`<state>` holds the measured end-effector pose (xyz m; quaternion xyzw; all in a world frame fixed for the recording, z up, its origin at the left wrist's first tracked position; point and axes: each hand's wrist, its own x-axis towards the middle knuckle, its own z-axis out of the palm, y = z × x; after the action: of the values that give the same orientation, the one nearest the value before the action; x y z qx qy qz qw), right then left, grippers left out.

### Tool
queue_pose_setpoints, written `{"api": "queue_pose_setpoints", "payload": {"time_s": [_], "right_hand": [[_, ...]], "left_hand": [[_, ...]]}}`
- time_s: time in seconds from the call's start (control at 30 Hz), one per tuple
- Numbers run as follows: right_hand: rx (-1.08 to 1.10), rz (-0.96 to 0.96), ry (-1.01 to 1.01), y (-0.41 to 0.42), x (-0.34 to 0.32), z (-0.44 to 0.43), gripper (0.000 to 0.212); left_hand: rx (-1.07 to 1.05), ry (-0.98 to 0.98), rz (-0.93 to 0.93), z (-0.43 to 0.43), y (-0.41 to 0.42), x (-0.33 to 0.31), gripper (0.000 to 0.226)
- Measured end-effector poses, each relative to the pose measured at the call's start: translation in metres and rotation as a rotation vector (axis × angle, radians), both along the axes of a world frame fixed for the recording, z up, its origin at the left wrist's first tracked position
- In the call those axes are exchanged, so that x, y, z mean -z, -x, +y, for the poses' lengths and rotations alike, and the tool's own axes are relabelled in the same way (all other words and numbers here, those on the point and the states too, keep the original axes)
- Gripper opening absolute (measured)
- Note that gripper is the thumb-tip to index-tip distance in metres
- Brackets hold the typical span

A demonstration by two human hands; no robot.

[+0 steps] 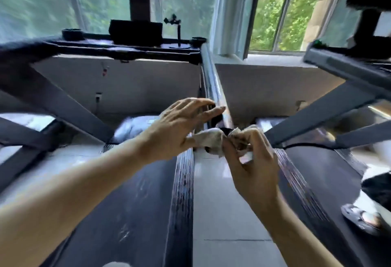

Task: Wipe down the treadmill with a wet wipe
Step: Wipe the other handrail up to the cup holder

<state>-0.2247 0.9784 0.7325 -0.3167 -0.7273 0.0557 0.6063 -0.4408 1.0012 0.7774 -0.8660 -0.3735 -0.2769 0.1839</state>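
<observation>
Treadmills filled the view, 2 of them side by side under a window [281, 12] with green leaves behind the glass. On the left treadmill [131, 192] the dark belt ran toward the camera, edged by a ribbed black side rail, with a black console and screen up at the sill. A silver upright [213, 89] rose at that machine's right front corner. The second treadmill [313, 182] lay to the right, with a strip of pale tiled floor [213, 203] between the 2 decks. A sandalled foot [364, 220] rested at the right edge of that second belt.

Both bare forearms reached forward over the gap. The left hand [179, 131] was held with fingers spread and loosely curved, thumb pressing one end of the wipe [211, 142], fingertips near the base of the upright. The right hand [251, 161] was closed in a pinch on the other end.

The wipe hung stretched and twisted between the 2 hands, just in front of the foot of the upright. It was crumpled and white, stained grey-brown along its folds. Motion blur softened everything, so I could not tell whether it touched the post.
</observation>
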Motion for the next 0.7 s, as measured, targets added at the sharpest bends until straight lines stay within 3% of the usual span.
{"api": "queue_pose_setpoints", "payload": {"time_s": [0.13,0.27,0.4,0.5,0.6,0.7], "right_hand": [[0.023,-0.043,0.097,0.008,0.052,0.021,0.038],[-0.002,0.088,0.335,0.004,0.064,0.035,0.024],[-0.244,0.163,0.126,-0.008,0.017,0.000,0.014],[-0.279,0.193,0.088,0.002,0.008,0.002,0.015],[-0.235,0.168,0.242,0.009,0.042,0.011,0.015],[-0.184,0.266,0.511,0.003,0.066,0.010,0.025]], "left_hand": [[-0.168,0.064,0.041,-0.019,-0.001,-0.002,0.070],[-0.238,0.239,-0.073,-0.034,-0.012,-0.009,0.072],[-0.291,0.325,-0.096,-0.046,-0.017,-0.014,0.073],[-0.292,0.449,-0.279,-0.053,-0.028,-0.015,0.077],[-0.293,0.561,-0.455,-0.061,-0.043,-0.011,0.080],[-0.385,0.591,-0.487,-0.069,-0.055,-0.011,0.086]]}}
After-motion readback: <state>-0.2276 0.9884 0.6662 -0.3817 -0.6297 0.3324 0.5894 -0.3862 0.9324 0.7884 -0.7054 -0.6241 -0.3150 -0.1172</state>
